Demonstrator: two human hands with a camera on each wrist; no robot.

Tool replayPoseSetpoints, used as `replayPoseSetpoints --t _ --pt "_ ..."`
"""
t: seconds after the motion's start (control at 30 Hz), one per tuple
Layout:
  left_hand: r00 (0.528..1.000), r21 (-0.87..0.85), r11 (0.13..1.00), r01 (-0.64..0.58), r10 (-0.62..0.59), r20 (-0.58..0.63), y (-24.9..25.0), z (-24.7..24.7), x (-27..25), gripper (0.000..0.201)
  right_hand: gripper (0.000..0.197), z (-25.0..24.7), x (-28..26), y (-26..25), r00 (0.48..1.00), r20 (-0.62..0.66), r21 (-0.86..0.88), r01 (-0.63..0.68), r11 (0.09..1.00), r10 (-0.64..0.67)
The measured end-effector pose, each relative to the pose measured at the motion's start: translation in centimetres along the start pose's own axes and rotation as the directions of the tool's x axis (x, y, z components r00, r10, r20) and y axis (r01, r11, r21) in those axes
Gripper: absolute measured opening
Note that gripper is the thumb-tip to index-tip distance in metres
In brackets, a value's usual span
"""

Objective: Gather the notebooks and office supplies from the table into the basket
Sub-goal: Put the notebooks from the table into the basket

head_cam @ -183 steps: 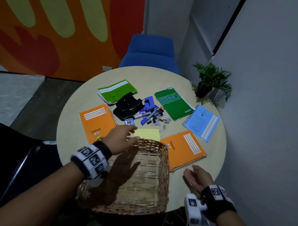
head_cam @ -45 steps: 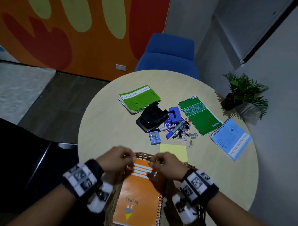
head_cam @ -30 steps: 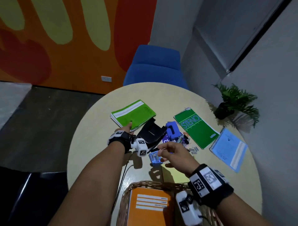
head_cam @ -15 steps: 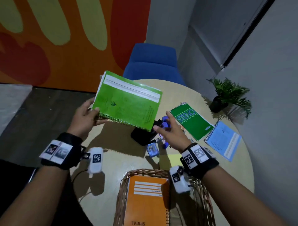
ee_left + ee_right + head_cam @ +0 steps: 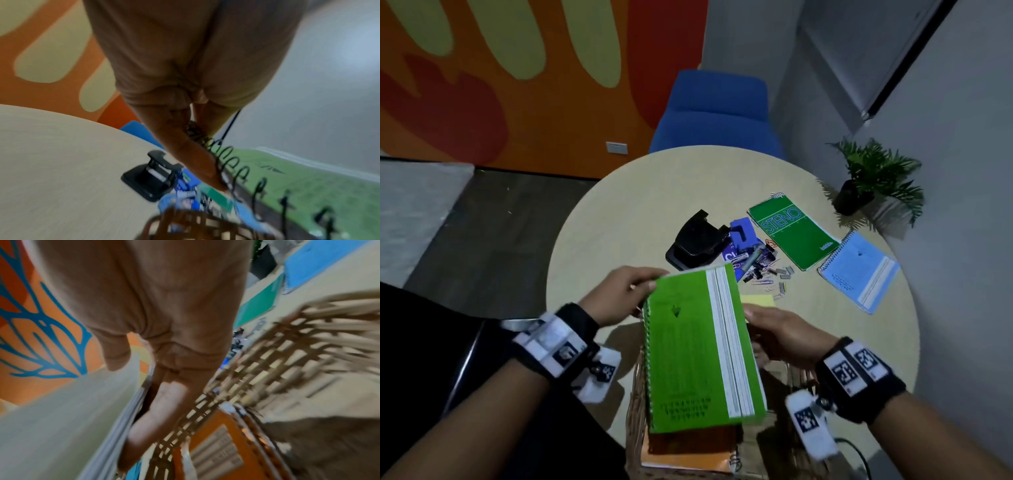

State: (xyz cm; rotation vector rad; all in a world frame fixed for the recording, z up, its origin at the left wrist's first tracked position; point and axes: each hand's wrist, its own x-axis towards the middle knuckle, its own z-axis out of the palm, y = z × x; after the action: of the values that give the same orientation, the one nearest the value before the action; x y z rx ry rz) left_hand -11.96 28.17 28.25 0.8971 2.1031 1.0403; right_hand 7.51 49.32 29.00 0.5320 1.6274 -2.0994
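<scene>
Both hands carry a bright green spiral-bound notebook [image 5: 698, 346] with a white stripe, held above the woven wicker basket [image 5: 635, 407] at the near edge of the round pale wooden surface [image 5: 619, 219]. Left hand [image 5: 619, 294] grips the notebook's far corner on the spiral side, thumb on the cover; the left wrist view shows fingers along the black wire coil. Right hand [image 5: 780, 330] holds the opposite, page-edge side, fingers under and thumb up, as the right wrist view shows. Notebook is tilted, its near end low over the basket.

In the basket, under the green one: an orange spiral notebook [image 5: 685, 459] lying flat.

On the surface beyond:
- black hole punch [image 5: 695, 240]
- blue stapler-like item [image 5: 743, 233] touching the punch, amid a loose scatter of pens, binder clips and paper clips [image 5: 763, 267]
- yellow sticky pad [image 5: 758, 299], partly hidden by the green notebook
- dark green "STENO" notepad [image 5: 792, 231]
- light blue spiral notebook [image 5: 859, 275] just beside the steno pad, near the edge

Blue chair [image 5: 717, 113] behind the surface; potted plant [image 5: 873, 178] to the right.
</scene>
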Motion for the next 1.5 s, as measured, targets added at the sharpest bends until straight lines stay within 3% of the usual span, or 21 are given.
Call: replayPoseSetpoints --t 0.1,0.27,0.33,0.47,0.53,0.57,0.6,0.67,0.77,0.83,0.9,1.0,1.07,1.1,1.13,1.17,1.23,1.3,1.4,1.5 --pt "0.997 0.282 0.958 -0.046 0.028 0.068 -1.1 3.2 0.1 0.034 0.026 -0.3 -0.9 3.1 0.997 -0.044 0.016 -0.055 0.998 0.056" --pt "0.991 0.476 0.875 -0.087 0.029 0.128 -3.1 5.8 0.5 0.034 0.018 -0.4 -1.0 6.9 0.977 -0.168 0.043 -0.129 0.991 0.135" --pt "0.989 0.534 0.839 -0.106 0.030 0.148 -2.8 6.5 0.4 0.033 0.005 0.3 -0.7 7.5 0.968 -0.230 -0.098 -0.129 0.987 0.103" --pt "0.992 0.711 0.692 -0.123 0.084 0.089 -1.4 8.2 -1.4 0.048 0.013 0.8 1.3 9.1 0.929 -0.370 -0.489 -0.221 0.844 0.029" --pt "0.973 0.725 0.650 -0.228 0.184 0.140 -0.8 9.4 -2.7 0.049 0.010 0.8 2.1 9.4 0.915 -0.404 -0.585 -0.273 0.764 0.018" --pt "0.956 0.731 0.617 -0.292 0.186 0.226 -0.8 10.2 -3.2 0.043 0.012 0.8 2.2 9.5 0.908 -0.419 -0.601 -0.297 0.742 0.024" --pt "0.932 0.722 0.595 -0.352 0.154 0.327 -0.9 11.0 -3.6 0.037 0.015 0.9 2.3 9.5 0.899 -0.437 -0.608 -0.314 0.730 0.023" --pt "0.864 0.728 0.577 -0.371 -0.073 0.498 -1.7 12.6 -4.4 0.038 0.013 0.9 2.0 9.2 0.885 -0.466 -0.650 -0.332 0.683 -0.013" --pt "0.764 0.793 0.476 -0.382 -0.321 0.560 -2.2 13.2 -5.0 0.051 0.011 -0.2 0.5 8.0 0.878 -0.474 -0.685 -0.319 0.655 -0.068" --pt "0.754 0.792 0.501 -0.348 -0.353 0.554 -0.6 12.9 -4.6 0.040 0.008 -2.6 -1.1 6.8 0.880 -0.467 -0.556 -0.216 0.802 -0.087" --pt "0.786 0.717 0.619 -0.320 -0.248 0.566 2.9 12.9 -2.9 0.036 0.007 -6.7 -2.8 5.5 0.847 -0.524 -0.308 -0.090 0.947 -0.090" --pt "0.855 0.500 0.807 -0.316 0.013 0.519 9.4 14.4 2.4 0.039 0.009 -15.2 -4.8 5.0 0.664 -0.747 -0.018 0.032 0.999 -0.034" --pt "0.917 0.373 0.891 -0.258 0.104 0.386 12.5 16.6 7.4 0.034 0.013 -20.9 -5.4 5.8 0.528 -0.846 -0.089 0.002 0.996 -0.077" --pt "0.940 0.297 0.936 -0.189 0.085 0.330 13.6 18.0 10.1 0.033 0.026 -23.5 -5.5 6.4 0.514 -0.849 -0.220 -0.141 0.965 -0.118" --pt "0.957 0.219 0.969 -0.116 0.050 0.287 14.5 19.6 12.8 0.033 0.040 -25.6 -5.5 7.1 0.561 -0.814 -0.379 -0.315 0.870 -0.152" --pt "0.969 0.156 0.987 -0.039 -0.002 0.249 15.1 21.2 15.3 0.033 0.049 -27.1 -5.3 7.7 0.638 -0.750 -0.545 -0.446 0.710 -0.175" --pt "0.979 0.056 0.994 0.096 -0.104 0.173 15.9 24.2 19.8 0.034 0.057 -29.3 -4.6 9.2 0.761 -0.631 -0.745 -0.538 0.395 -0.153" --pt "0.969 -0.003 0.977 0.212 -0.210 0.129 16.1 27.0 23.0 0.034 0.060 -30.2 -4.5 10.5 0.761 -0.644 -0.735 -0.589 0.336 -0.078" --pt "0.949 0.188 0.948 0.256 -0.284 0.137 16.2 30.4 25.6 0.041 0.060 -30.2 -5.4 12.1 0.751 -0.654 -0.739 -0.611 0.282 -0.087" --pt "0.942 0.329 0.906 0.268 -0.318 0.110 15.6 32.7 27.3 0.045 0.061 -29.0 -7.5 12.9 0.787 -0.610 -0.772 -0.566 0.290 -0.089"
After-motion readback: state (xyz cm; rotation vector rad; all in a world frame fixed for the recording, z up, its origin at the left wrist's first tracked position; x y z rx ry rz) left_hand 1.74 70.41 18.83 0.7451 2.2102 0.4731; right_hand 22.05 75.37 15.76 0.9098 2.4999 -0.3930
